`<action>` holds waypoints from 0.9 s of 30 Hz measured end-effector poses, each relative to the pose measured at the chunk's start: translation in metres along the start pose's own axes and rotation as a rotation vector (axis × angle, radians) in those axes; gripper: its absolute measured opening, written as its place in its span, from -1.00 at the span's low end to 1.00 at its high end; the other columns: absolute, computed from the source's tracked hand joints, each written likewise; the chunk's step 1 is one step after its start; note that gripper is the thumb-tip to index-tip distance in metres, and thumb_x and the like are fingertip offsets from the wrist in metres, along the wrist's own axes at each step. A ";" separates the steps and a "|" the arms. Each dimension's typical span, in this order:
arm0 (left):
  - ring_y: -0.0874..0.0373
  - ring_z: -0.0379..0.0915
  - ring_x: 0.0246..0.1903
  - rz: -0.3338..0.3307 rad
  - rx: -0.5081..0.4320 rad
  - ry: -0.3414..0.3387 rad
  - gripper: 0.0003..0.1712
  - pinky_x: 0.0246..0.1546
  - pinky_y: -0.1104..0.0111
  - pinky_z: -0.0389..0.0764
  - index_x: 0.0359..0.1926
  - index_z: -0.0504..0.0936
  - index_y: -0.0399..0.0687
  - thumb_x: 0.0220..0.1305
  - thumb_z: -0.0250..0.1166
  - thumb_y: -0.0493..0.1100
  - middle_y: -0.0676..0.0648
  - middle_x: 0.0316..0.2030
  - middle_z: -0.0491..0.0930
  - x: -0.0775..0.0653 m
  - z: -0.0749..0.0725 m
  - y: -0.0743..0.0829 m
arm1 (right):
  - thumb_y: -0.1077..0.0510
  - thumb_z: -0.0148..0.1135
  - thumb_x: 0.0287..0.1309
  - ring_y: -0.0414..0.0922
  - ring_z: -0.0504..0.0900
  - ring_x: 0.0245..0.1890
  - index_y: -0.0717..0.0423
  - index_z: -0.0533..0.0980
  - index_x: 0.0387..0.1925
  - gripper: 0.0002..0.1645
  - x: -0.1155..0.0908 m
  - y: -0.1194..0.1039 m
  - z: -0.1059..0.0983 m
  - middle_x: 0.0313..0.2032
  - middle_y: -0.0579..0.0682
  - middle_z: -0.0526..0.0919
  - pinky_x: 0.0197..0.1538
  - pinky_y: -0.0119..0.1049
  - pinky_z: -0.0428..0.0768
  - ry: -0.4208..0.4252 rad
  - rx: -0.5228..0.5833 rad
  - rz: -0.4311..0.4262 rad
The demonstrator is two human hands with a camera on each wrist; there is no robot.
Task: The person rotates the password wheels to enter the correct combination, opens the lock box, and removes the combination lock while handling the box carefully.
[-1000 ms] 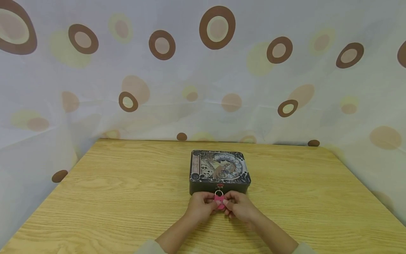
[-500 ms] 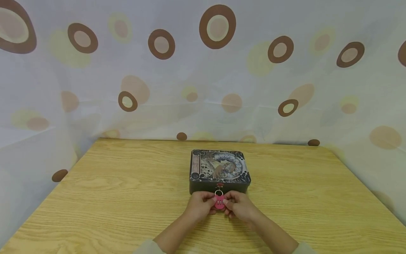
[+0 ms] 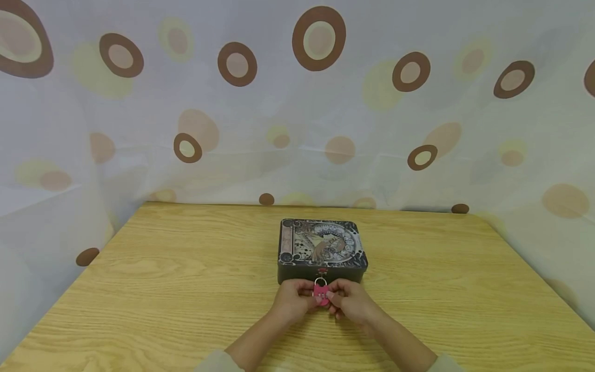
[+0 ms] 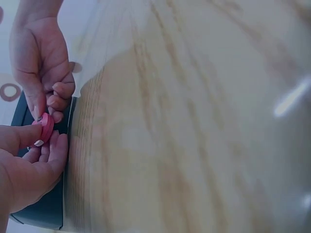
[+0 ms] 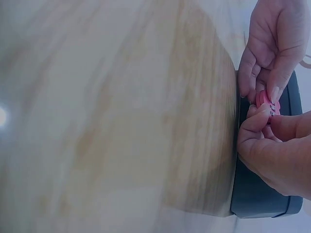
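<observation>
A pink combination padlock (image 3: 321,295) with number dials hangs by its silver shackle at the red-and-metal clasp (image 3: 323,271) on the front of a dark box (image 3: 323,245) with an ornate printed lid. From the left, my left hand (image 3: 292,302) pinches the padlock body, its thumb on the dial face. My right hand (image 3: 355,304) pinches the opposite side between thumb and fingers. In the left wrist view the padlock (image 4: 44,127) shows edge-on between both hands. Fingers partly cover the padlock (image 5: 268,104) in the right wrist view. The lid is down.
The box stands on a wood-grain table (image 3: 186,268), with tabletop on both sides of it. Behind hangs a pale curtain (image 3: 279,103) patterned with brown and beige circles, reaching the table's back and side edges.
The left thumb moved off the dial face half a second ago, then came back onto it. Padlock, box and right hand have stayed nearly still.
</observation>
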State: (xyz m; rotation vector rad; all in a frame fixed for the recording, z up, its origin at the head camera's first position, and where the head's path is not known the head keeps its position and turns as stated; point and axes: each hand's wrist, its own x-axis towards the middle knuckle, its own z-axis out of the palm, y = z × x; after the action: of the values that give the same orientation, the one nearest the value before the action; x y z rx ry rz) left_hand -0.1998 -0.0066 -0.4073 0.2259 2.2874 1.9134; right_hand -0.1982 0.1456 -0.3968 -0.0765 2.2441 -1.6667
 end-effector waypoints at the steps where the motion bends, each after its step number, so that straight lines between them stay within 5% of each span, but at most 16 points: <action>1: 0.11 0.58 -0.39 0.001 0.002 0.005 -0.72 -0.40 0.36 0.66 -0.21 0.56 -0.57 -0.02 0.28 -0.50 -0.32 -0.35 0.63 0.000 0.000 0.000 | 0.35 -0.05 0.26 -0.25 0.42 -0.56 0.46 0.36 -0.19 -0.82 0.000 0.000 0.000 -0.56 -0.07 0.44 -0.51 -0.47 0.45 0.000 0.001 0.000; 27: 0.14 0.59 -0.46 -0.014 -0.027 0.037 -0.73 -0.46 0.35 0.67 -0.18 0.56 -0.57 0.08 0.22 -0.44 -0.30 -0.41 0.64 -0.001 0.005 -0.002 | 0.36 -0.05 0.26 -0.25 0.44 -0.57 0.44 0.37 -0.24 -0.86 -0.001 -0.002 0.001 -0.56 -0.06 0.46 -0.51 -0.47 0.44 0.019 -0.011 -0.009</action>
State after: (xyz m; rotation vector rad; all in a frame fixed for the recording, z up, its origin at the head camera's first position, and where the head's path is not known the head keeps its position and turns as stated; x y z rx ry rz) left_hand -0.1981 -0.0023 -0.4098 0.1722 2.2787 1.9560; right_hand -0.1976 0.1447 -0.3949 -0.0739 2.2702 -1.6674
